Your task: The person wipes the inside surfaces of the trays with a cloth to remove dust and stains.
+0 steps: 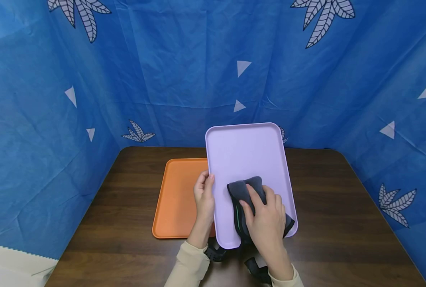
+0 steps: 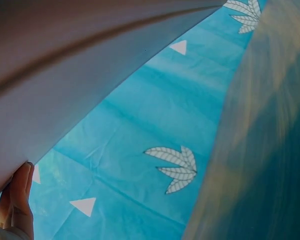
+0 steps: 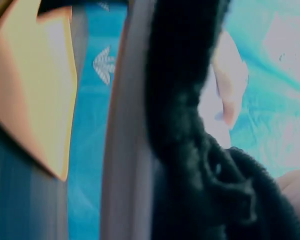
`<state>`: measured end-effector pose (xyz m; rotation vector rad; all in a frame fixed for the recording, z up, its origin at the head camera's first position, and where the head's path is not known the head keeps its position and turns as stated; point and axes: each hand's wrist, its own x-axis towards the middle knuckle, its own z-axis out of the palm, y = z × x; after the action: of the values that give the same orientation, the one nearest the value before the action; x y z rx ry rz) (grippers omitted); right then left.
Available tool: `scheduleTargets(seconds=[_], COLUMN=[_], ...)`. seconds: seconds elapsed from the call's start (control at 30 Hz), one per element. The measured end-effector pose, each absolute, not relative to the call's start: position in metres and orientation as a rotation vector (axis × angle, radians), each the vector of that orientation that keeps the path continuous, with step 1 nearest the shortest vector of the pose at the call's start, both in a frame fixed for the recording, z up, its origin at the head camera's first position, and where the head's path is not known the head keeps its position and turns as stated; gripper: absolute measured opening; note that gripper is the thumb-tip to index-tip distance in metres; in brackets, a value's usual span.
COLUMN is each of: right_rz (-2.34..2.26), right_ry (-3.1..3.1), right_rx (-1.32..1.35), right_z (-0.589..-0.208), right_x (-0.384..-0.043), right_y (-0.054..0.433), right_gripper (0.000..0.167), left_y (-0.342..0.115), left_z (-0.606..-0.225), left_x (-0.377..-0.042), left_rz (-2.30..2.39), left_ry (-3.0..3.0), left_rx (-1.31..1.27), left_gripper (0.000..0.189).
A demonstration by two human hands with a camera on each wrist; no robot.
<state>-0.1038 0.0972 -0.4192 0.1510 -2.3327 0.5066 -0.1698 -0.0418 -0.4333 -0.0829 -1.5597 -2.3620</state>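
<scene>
A lilac tray (image 1: 246, 153) is held up, tilted, over the table in the head view. My left hand (image 1: 204, 199) grips its left edge, thumb on the face and fingers behind; the left wrist view shows the tray's underside (image 2: 90, 85) with fingers at its edge. A folded dark grey cloth (image 1: 242, 190) lies against the lower part of the tray's face. My right hand (image 1: 268, 221) holds this cloth to the tray, its fingers spread and bent over it. In the right wrist view the cloth (image 3: 185, 100) hides much of the tray.
An orange tray (image 1: 177, 199) lies flat on the dark wooden table (image 1: 126, 207), partly behind the lilac tray and left forearm. A blue patterned curtain (image 1: 180, 71) hangs at the back and along both sides. Something white (image 1: 15, 267) shows at the lower left corner.
</scene>
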Motion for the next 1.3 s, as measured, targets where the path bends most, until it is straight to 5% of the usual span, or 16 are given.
scheduleTargets(seconds=[0.3, 1.3], right_rz=[0.442, 0.488], right_ry=[-2.353, -2.293], right_rx=[0.376, 0.512], right_z=[-0.421, -0.42], right_x=[-0.097, -0.134], right_y=[0.075, 0.063], right_gripper=[0.042, 0.042], left_y=[-0.042, -0.069], left_z=[-0.436, -0.429], left_x=[-0.172, -0.204], left_rz=[-2.376, -2.353], left_ry=[-1.557, -1.483], left_rx=[-0.059, -0.048], left_gripper=[0.032, 0.022])
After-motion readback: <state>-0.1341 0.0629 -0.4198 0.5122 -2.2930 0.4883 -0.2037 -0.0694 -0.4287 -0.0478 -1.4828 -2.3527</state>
